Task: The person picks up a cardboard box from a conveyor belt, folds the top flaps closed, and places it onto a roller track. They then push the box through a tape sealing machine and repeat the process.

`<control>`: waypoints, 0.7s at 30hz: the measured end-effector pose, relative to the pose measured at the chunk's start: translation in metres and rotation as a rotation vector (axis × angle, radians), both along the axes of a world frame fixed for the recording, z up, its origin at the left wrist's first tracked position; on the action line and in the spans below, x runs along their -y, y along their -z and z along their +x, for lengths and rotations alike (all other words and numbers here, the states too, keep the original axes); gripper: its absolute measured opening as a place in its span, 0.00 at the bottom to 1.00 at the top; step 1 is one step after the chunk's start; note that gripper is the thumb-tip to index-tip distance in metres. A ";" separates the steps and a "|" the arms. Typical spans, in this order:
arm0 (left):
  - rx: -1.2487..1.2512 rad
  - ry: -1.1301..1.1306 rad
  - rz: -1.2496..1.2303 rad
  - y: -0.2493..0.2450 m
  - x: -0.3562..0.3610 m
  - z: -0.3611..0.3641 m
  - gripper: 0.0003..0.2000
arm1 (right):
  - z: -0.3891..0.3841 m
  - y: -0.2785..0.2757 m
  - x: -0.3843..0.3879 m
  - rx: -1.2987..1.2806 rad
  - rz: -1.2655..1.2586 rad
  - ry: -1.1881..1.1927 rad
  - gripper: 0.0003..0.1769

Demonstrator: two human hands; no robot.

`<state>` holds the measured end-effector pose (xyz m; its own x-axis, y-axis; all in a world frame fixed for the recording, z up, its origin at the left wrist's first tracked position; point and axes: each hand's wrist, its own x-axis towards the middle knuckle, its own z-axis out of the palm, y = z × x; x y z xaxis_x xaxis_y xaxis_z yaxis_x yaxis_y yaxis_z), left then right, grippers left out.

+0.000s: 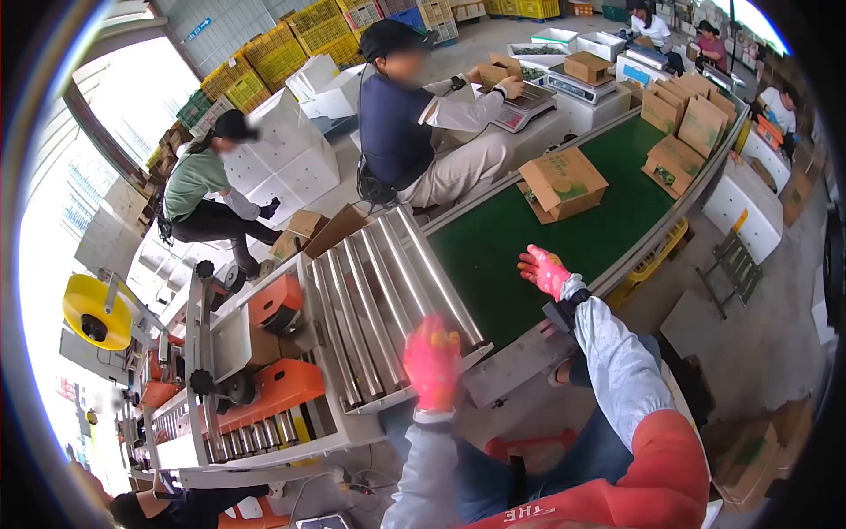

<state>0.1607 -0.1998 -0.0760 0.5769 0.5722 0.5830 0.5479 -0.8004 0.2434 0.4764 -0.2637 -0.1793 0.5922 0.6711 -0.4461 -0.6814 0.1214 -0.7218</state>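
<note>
My left hand (433, 360), in a pink glove, hovers open over the near end of the steel roller section (379, 291) and holds nothing. My right hand (544, 269), also in a pink glove, rests open on the green conveyor belt (511, 238) near its front edge. The nearest cardboard box (564, 182) lies on the belt beyond my right hand, flaps partly open, well apart from it. More boxes (679, 132) follow further up the belt.
A person in a dark shirt (397, 123) sits across the belt by a scale (524, 106). Another person in green (198, 189) crouches at left. An orange sealing machine (264, 353) adjoins the rollers. A yellow tape reel (97, 309) sits at far left. Crates are stacked behind.
</note>
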 end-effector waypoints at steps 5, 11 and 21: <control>0.011 -0.011 0.005 -0.001 0.000 0.001 0.17 | 0.115 0.014 -0.041 -0.021 0.026 0.227 0.33; -0.015 -0.014 0.037 -0.011 0.003 0.004 0.16 | 0.158 0.070 -0.050 0.057 0.129 0.362 0.13; 0.045 0.061 0.004 -0.007 0.013 0.011 0.20 | 0.005 0.001 0.066 0.025 0.029 0.089 0.10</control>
<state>0.1718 -0.2125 -0.0692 0.5838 0.5347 0.6110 0.4869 -0.8327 0.2636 0.4810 -0.3302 -0.1801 0.6608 0.6278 -0.4115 -0.6487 0.2017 -0.7339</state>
